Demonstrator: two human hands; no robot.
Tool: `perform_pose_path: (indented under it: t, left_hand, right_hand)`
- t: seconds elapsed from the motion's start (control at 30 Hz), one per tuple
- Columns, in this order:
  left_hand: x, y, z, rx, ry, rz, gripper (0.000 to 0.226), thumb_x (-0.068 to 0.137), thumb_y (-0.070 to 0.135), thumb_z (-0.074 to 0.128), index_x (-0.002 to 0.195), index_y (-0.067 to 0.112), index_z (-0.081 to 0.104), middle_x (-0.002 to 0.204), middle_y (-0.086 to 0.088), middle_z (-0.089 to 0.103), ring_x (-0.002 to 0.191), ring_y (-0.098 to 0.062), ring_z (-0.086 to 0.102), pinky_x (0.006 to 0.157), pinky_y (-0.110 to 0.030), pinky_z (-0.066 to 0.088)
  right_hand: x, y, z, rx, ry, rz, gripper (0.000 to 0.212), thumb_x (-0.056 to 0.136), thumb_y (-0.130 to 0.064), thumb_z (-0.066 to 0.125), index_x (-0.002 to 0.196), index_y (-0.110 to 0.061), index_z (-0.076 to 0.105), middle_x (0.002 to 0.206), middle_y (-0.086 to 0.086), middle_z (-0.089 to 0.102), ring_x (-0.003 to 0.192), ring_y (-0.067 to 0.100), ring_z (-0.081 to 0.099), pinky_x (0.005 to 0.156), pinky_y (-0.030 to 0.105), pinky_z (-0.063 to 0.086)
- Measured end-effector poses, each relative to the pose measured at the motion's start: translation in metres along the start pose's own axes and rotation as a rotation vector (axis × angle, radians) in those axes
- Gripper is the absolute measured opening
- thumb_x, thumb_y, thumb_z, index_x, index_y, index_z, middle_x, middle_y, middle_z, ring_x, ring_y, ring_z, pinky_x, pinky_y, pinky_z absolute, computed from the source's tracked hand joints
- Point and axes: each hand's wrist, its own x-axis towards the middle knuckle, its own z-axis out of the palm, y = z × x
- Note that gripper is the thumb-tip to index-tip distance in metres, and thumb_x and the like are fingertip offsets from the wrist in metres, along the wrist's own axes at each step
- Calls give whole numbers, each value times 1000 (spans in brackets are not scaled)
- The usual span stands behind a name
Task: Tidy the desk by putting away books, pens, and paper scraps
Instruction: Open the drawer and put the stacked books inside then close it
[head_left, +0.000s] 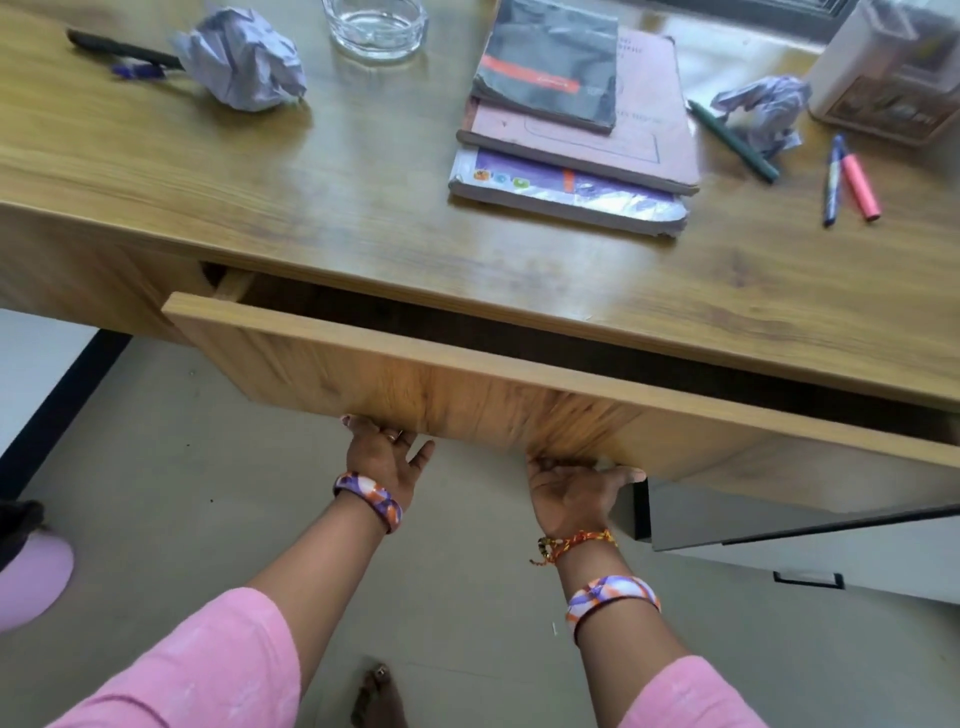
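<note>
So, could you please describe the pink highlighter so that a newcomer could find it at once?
Start at the stack of books on the wooden desk, then look right. The pink highlighter lies beside a blue pen, and is the only pink one.

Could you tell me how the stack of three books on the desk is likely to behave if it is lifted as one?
The stack of books would probably feel fairly heavy, with three volumes. The small dark top book sits skewed on the wider pink one, so it may slide off if the stack tilts. The bottom book has a glossy cover and a worn corner, so it may slip.
</note>
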Motion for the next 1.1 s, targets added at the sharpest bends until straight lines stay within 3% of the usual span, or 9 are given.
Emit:
perform_pose_path:
  t: [0.1,0.2,0.3,0.43,0.5,0.57,0.73,0.9,1.1]
  left_hand:
    - [-8,-1,-20,94,13,-27,53,97,49,15,135,21,39,130,-4,52,113,-23,52,89,-40,40]
    - [-17,-7,-36,328,122,-74,42,99,40,28,82,12,55,82,-5,60,68,-16,53,64,-28,43]
    - [-42,-13,-43,825,93,-6,27,94,17,44,69,13,51,85,-13,63,66,-25,56,62,-29,42]
    - [-100,-17,-43,1463,-271,985,12,84,20,48,85,23,59,79,-1,68,74,-27,64,61,-27,46]
    - [-137,-13,-30,1483,-447,1486,14,81,20,47,91,23,57,74,1,65,65,-22,58,55,-31,45]
    - [-160,-5,-7,1522,-396,1707,26,81,20,48,102,19,63,90,-2,69,75,-23,61,62,-32,48]
    - [-174,11,33,2062,-182,1178,39,94,27,37,132,27,47,133,0,52,122,-22,47,107,-36,31]
    - [-192,19,43,2221,-151,948,34,94,20,39,119,29,60,117,-4,63,105,-26,60,72,-26,42]
    - [-225,16,27,2258,-190,818,22,84,22,56,101,19,71,110,-9,68,104,-29,62,78,-27,46]
  right_hand:
    - [-6,1,-17,56,-90,15,84,84,-73,15,137,-12,39,135,13,50,111,28,55,100,44,40]
    - [-23,-6,-50,-77,-68,32,67,85,-70,27,97,-11,57,94,11,64,84,25,61,83,42,48]
    - [-52,-13,-68,-469,-7,-16,40,93,-49,40,81,-14,53,83,9,62,78,24,60,75,38,48]
    - [-101,-23,-82,-1202,-161,-861,19,89,-6,56,81,-23,58,80,-1,63,76,17,56,72,21,44]
    - [-120,-33,-74,-1456,-304,-1425,15,87,-14,56,101,-18,59,100,4,63,97,18,52,86,17,39]
    - [-134,-45,-54,-1686,-294,-1675,40,85,-25,53,123,-12,52,126,10,53,122,23,37,104,28,25]
    - [-145,-65,-27,-2264,-267,-1206,58,94,-17,40,147,-18,18,153,1,26,143,18,15,116,35,5]
    - [-171,-73,-19,-2378,-276,-1078,52,92,-8,40,143,-19,33,144,4,43,133,24,39,108,37,32]
    - [-208,-79,-40,-2402,-243,-896,36,91,-16,39,110,-36,62,113,6,64,102,30,60,81,31,45]
